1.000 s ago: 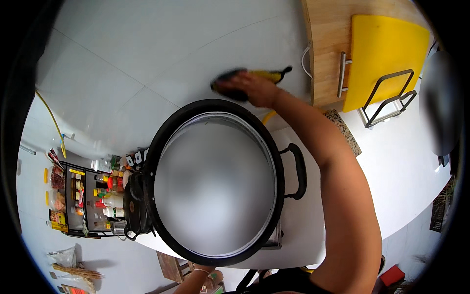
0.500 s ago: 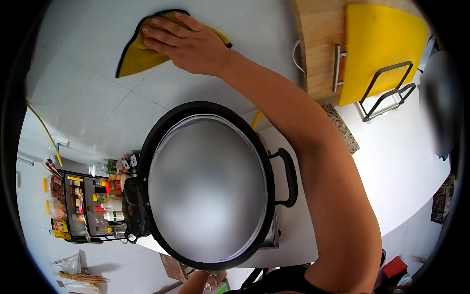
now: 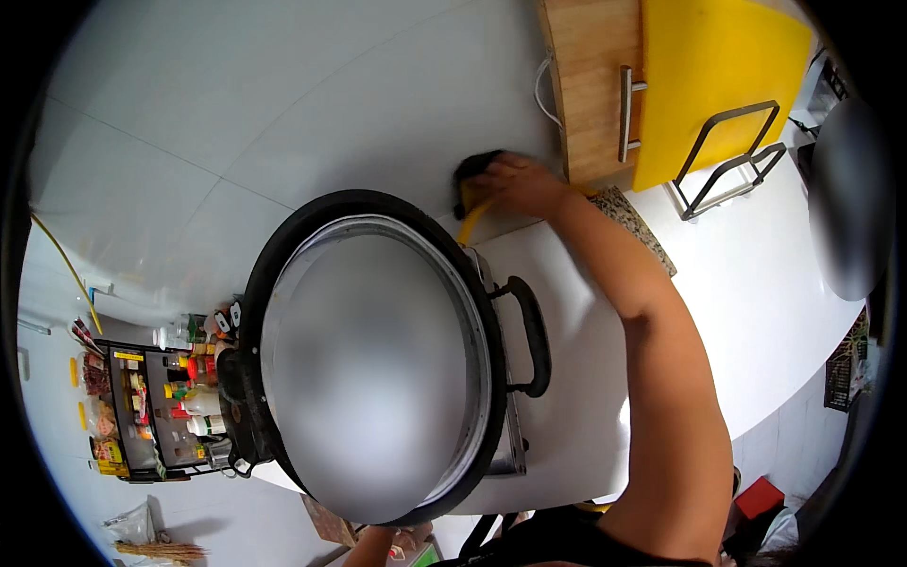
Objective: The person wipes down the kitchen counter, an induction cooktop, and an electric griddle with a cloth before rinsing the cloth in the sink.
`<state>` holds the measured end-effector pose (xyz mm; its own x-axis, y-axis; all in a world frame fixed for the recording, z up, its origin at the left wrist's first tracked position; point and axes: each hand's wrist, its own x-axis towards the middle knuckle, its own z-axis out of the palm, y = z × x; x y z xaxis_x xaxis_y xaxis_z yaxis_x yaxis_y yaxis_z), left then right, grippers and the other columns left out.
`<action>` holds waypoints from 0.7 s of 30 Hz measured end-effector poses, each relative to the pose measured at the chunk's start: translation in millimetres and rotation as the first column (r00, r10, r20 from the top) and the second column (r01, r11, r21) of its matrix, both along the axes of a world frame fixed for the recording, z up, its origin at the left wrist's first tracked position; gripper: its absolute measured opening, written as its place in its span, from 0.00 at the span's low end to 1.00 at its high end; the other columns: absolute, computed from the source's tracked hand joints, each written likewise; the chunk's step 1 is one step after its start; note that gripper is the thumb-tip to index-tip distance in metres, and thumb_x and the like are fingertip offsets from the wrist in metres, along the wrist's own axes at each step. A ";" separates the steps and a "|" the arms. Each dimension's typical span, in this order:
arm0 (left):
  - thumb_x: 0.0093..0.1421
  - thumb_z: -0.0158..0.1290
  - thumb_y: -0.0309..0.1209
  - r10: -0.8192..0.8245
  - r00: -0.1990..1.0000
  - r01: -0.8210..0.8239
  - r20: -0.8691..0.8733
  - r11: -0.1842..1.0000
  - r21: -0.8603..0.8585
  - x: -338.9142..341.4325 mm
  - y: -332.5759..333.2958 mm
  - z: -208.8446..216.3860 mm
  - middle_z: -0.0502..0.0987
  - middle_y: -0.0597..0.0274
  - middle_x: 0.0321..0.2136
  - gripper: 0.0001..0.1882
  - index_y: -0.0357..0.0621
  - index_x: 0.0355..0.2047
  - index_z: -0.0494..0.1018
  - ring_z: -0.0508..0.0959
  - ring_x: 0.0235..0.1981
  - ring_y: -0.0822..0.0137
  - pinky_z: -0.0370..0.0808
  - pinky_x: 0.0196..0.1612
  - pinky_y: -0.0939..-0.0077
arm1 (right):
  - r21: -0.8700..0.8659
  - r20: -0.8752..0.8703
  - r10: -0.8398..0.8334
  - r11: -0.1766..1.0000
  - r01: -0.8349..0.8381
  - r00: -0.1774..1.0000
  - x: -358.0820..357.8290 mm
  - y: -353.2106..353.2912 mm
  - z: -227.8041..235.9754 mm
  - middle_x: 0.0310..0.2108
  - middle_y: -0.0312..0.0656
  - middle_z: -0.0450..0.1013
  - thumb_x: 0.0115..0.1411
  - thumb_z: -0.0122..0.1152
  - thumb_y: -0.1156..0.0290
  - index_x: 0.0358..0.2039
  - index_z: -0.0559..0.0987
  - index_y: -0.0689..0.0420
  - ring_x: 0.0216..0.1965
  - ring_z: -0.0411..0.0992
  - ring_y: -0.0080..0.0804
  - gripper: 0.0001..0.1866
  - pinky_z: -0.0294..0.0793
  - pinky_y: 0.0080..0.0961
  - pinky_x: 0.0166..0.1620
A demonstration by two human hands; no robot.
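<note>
My right hand (image 3: 524, 186) is closed on a yellow cloth with a dark edge (image 3: 472, 184), pressed to the white wall beside the wooden cabinet. The cloth is bunched and blurred by motion. In the middle is a large round pan (image 3: 364, 196) with a black rim, a grey blurred inside and a black side handle (image 3: 537, 337). Part of a silver stove (image 3: 513, 439) shows under its right side. At the lower edge, only a part of my left hand or wrist (image 3: 371, 544) shows below the pan; its fingers are hidden.
Right of the wall is the wooden cabinet (image 3: 593, 104) with a metal handle. A yellow board (image 3: 709, 76) leans in a black metal rack (image 3: 727, 161) on the white counter (image 3: 699, 312). A granite piece (image 3: 633, 225) sits near my right forearm. A rack of bottles (image 3: 142, 416) stands at left.
My right hand has moved the cloth right and down along the wall, from above the pan to beside the cabinet. The cloth was spread flat and is now bunched. The view has shifted slightly.
</note>
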<state>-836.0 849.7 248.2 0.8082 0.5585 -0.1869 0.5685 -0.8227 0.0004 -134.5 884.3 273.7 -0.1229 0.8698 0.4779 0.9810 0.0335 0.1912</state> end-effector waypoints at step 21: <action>0.55 0.47 0.32 -0.070 0.991 0.060 0.112 0.995 0.085 -7.7 4.2 -12.3 0.75 0.39 0.39 0.12 0.38 0.35 0.75 0.73 0.42 0.42 0.67 0.48 0.51 | 0.222 -0.653 -0.349 0.760 0.611 0.672 -13.2 -17.5 -10.4 0.40 0.50 0.67 0.49 0.53 0.78 0.36 0.74 0.59 0.42 0.68 0.49 0.12 0.73 0.37 0.43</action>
<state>-843.7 853.9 235.9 0.8567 0.5136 -0.0469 0.5140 -0.8578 -0.0055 -147.7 866.8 263.3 0.6491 0.4417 0.6193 0.7595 -0.4218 -0.4952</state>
